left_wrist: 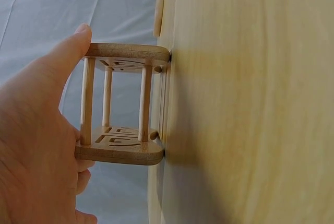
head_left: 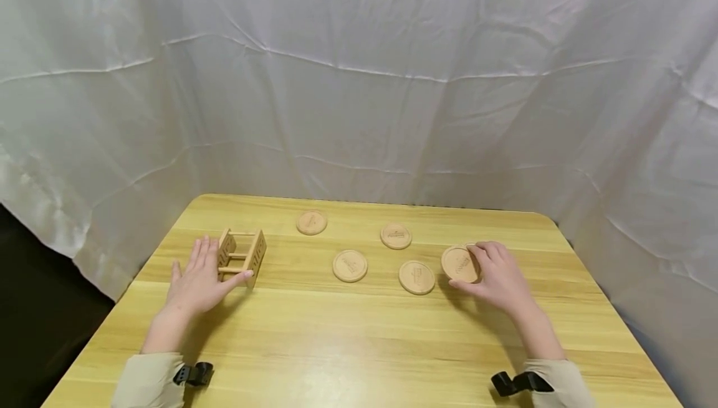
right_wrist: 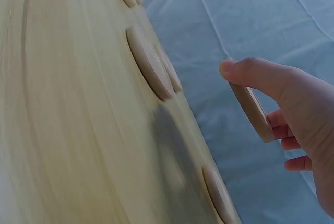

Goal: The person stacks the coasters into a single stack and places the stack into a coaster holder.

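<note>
On the left of the surface (head_left: 336,321), the left hand (head_left: 195,284) grips the rack (head_left: 257,257) by both sides as it stands there. Over on the right, the right hand (head_left: 501,278) pinches a disc (head_left: 457,265), lifted up and tilted. More discs (head_left: 350,266) lie flat between the hands. It looks like the picking-up step. I think the next move needs a snug pinch, so nothing slips, and a still rack.

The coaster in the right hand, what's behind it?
In the head view, a sliver of another coaster peeks out behind the held coaster. The held coaster and right hand cover the rest.
</note>
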### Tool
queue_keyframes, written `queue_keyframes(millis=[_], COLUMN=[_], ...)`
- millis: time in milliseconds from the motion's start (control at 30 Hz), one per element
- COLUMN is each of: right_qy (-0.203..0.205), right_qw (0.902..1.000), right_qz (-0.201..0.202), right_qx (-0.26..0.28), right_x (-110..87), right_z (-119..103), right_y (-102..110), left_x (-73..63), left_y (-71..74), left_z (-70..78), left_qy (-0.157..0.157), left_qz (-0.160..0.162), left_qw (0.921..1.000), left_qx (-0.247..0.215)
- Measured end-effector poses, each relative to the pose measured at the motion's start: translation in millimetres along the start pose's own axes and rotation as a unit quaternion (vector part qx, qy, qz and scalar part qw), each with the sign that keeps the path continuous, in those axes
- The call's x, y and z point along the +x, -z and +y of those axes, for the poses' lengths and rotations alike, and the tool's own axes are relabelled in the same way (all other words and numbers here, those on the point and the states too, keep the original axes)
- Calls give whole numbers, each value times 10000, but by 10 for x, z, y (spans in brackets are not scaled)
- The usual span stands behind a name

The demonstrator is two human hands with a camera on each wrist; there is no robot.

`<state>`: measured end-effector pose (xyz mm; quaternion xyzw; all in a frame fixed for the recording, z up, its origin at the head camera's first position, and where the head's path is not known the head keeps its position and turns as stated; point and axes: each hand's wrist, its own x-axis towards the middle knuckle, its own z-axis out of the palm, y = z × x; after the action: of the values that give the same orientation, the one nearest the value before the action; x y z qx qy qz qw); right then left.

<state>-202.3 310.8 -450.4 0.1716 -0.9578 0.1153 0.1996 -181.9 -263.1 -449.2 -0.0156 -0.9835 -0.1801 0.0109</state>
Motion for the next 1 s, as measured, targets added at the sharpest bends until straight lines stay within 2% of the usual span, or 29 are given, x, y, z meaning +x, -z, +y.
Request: queue_keyframes(millis=[500,1000], right_qy=[566,414], right_qw=[9975,9933], right_qz=[-336,-1044], right_qx=[267,282], right_x=[197,287], right_z=[-334,-500], right_y=[-212,-393], left_x=[27,4], left_y=[12,25], left_z=[27,27], left_qy=[77,116], left_qz=[-88,-93], left_qw=[9999,9999], left_qx=[16,5])
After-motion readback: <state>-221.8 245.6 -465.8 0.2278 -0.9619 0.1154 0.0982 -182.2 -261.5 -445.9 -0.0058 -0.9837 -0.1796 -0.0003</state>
